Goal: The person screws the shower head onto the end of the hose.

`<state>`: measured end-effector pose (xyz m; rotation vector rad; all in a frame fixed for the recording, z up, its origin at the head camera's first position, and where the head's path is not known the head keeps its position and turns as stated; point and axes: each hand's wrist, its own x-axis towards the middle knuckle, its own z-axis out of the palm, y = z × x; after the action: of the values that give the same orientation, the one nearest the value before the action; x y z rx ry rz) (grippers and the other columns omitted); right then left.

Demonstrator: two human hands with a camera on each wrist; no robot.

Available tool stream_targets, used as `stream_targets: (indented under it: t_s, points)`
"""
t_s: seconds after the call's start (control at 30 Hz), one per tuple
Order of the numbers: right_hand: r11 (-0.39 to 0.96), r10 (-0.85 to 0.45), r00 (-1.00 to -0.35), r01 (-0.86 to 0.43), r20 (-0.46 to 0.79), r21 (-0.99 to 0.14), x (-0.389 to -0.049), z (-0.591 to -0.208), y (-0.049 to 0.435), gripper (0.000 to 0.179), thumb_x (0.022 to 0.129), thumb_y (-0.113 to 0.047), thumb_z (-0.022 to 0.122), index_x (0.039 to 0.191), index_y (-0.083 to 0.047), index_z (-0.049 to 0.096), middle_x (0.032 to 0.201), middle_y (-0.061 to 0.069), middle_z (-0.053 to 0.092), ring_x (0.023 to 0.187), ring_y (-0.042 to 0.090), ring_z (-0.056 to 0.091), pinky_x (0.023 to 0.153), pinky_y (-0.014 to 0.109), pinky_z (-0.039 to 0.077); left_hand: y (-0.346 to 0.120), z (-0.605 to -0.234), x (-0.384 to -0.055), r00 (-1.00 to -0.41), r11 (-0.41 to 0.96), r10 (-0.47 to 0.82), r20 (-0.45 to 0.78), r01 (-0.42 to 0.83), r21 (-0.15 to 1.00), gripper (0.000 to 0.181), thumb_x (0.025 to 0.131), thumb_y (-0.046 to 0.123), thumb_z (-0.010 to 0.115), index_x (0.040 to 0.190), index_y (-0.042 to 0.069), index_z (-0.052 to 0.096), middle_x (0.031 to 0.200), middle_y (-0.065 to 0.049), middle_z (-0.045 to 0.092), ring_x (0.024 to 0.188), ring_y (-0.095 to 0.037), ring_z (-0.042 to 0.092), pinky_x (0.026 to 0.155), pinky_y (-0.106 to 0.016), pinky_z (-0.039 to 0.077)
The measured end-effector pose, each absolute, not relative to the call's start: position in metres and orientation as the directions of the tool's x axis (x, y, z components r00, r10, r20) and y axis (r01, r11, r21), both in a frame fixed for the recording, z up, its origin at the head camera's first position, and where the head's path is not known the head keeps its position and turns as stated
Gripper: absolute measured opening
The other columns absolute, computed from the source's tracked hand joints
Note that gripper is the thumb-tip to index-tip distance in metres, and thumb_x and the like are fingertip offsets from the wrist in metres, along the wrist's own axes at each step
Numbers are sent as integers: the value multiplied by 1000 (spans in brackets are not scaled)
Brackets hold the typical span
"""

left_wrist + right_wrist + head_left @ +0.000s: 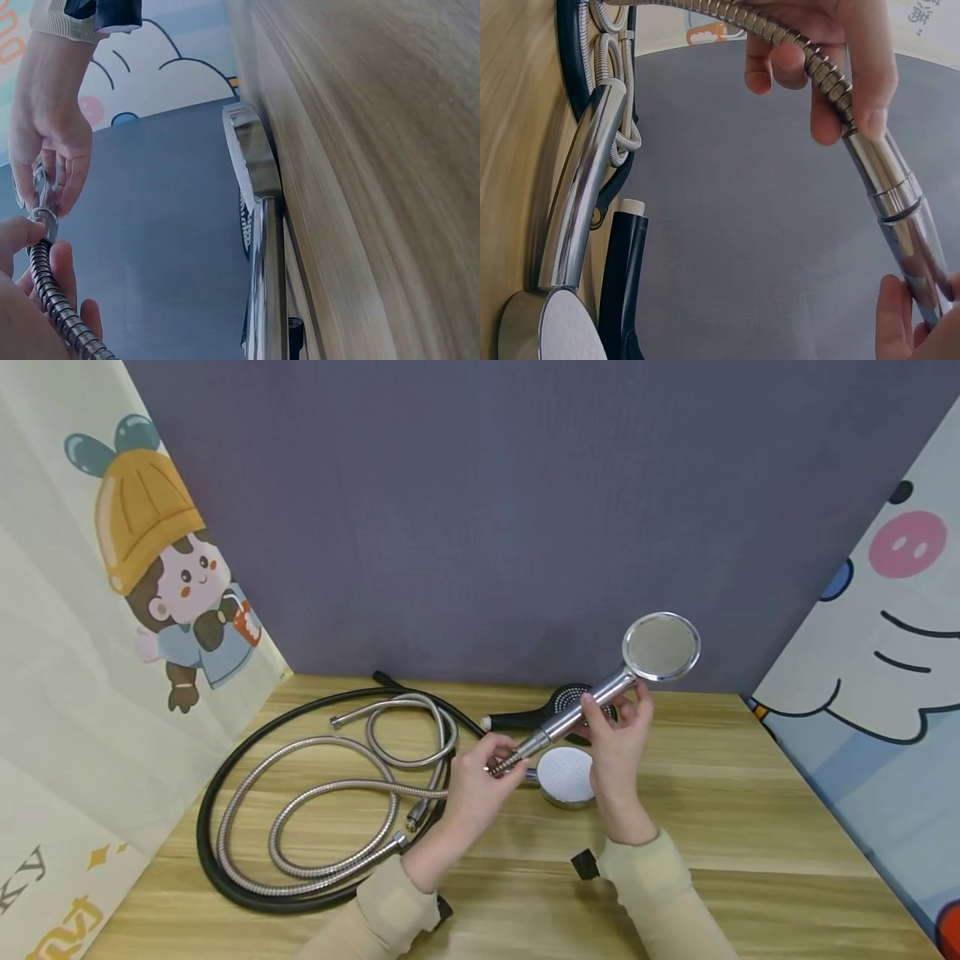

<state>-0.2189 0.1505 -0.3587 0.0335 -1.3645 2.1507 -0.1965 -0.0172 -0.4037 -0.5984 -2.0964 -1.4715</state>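
Observation:
My right hand (621, 752) grips the chrome handle of a round shower head (662, 647), held tilted above the table with its pale face up. At the handle's lower end, my left hand (483, 777) pinches the metal end nut (877, 161) of a ribbed metal shower hose (780, 34). In the right wrist view the nut meets the handle (919, 255); how far it is threaded on I cannot tell. In the left wrist view the hose bends down past the left fingers (64, 266). Part of the handle is hidden by the right fingers.
A chrome shower head with a white face (566, 775) lies below the hands, and a black shower head (517, 720) behind them. Coiled metal hoses (330, 739) and a black hose (206, 827) lie left on the wooden table (750, 827). A grey panel (480, 527) stands behind.

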Motion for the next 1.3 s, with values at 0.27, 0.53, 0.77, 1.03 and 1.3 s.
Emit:
stream_targets:
  t_s: [0.27, 0.53, 0.77, 1.03, 1.3]
  points:
    - [-327, 462, -837, -467, 293, -821, -218, -359, 149, 67, 84, 3, 66, 139, -18, 32, 107, 9, 51, 73, 14, 60, 54, 32, 57, -17, -404, -195, -769, 300, 30, 638, 616, 729, 22, 75, 7, 77, 93, 7, 64, 79, -5, 70, 64, -10, 62, 56, -19, 53]
    - [-354, 462, -837, -476, 292, -805, -216, -356, 146, 70, 83, 5, 66, 137, -19, 30, 108, 9, 49, 76, 16, 60, 55, 33, 57, -16, -404, -196, -756, 302, -10, 655, 622, 722, 25, 72, 4, 77, 92, 8, 64, 77, -3, 69, 59, -7, 57, 52, -19, 51]
    - [-355, 477, -829, -485, 291, -799, -215, -356, 145, 71, 82, 8, 65, 137, -19, 27, 106, 9, 49, 75, 15, 61, 54, 33, 57, -16, -404, -197, -756, 306, -6, 655, 622, 721, 25, 72, 2, 77, 92, 8, 63, 73, -4, 67, 56, -6, 54, 47, -19, 48]
    - [-355, 487, -822, -496, 296, -793, -215, -357, 146, 71, 82, 9, 65, 134, -19, 27, 106, 8, 48, 77, 16, 61, 54, 33, 57, -16, -403, -197, -758, 266, 13, 652, 631, 728, 23, 75, 5, 77, 94, 8, 63, 75, -6, 67, 57, -11, 57, 48, -22, 50]
    - [-373, 479, -830, -488, 287, -789, -214, -356, 148, 70, 81, 8, 66, 133, -20, 27, 106, 9, 49, 78, 17, 61, 55, 34, 57, -16, -403, -197, -738, 297, 5, 675, 645, 704, 17, 81, 14, 74, 95, 8, 66, 83, -2, 68, 60, -8, 55, 49, -20, 48]
